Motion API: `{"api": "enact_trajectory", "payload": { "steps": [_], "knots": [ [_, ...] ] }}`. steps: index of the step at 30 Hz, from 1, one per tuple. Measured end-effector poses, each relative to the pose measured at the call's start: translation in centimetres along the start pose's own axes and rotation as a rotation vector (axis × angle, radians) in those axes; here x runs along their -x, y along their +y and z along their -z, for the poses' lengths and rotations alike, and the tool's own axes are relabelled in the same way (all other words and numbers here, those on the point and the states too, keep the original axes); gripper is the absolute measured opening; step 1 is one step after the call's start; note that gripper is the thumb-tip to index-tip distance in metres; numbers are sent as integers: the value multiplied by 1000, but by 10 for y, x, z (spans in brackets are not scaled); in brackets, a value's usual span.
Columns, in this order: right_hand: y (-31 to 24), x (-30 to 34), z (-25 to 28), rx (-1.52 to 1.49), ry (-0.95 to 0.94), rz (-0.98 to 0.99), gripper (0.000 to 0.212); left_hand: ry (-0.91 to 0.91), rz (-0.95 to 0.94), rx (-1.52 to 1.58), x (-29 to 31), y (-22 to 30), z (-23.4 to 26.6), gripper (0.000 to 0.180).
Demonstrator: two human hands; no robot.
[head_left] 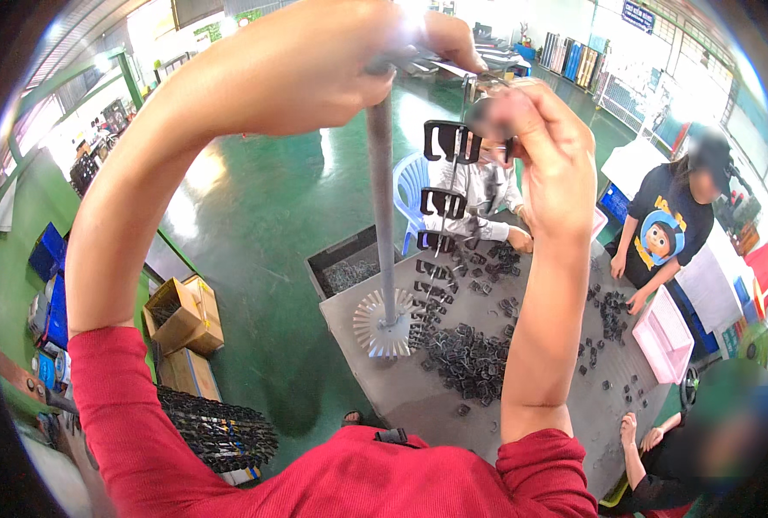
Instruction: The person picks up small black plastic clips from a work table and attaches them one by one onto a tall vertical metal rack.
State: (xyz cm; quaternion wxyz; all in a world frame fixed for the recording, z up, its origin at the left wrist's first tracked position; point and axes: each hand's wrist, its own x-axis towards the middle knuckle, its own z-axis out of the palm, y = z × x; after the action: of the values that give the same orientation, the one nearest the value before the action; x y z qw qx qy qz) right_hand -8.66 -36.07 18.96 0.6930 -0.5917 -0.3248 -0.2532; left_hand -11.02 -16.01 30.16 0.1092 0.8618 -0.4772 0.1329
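Both my arms are raised. My left hand (349, 73) is at the top of an upright grey pole (382, 198), fingers bent and stretching toward the upper end of a thin metal rod (468, 91). Glare and blur hide what they grip. My right hand (552, 142) is closed, pinching a small black plastic part (487, 119) beside the rod. Similar black clip-like parts (443, 203) hang one above another along the rod, down toward the table. The pole stands on a round, slotted metal disc (386, 321) at the corner of the grey table (362, 350).
Loose black parts (470, 358) lie heaped and scattered over the table. Across it sits a person in a light shirt (487, 194); two others (664, 216) (660, 457) are to the right, near a pink tray (664, 337). Boxes (184, 315) and a dark bin (345, 263) stand left.
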Motion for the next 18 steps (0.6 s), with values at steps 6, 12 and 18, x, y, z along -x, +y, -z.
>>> {"api": "enact_trajectory", "payload": {
  "steps": [6,12,18],
  "knots": [
    [-32,37,64,621,399,-74,23,-36,-41,37,-5,-19,1,46],
    [-55,80,173,1757,280,-589,34,-252,-146,73,-4,2,31,52],
    [-33,53,104,1284,125,-452,38,-104,-237,-43,-4,-13,6,62]
  ]
}}
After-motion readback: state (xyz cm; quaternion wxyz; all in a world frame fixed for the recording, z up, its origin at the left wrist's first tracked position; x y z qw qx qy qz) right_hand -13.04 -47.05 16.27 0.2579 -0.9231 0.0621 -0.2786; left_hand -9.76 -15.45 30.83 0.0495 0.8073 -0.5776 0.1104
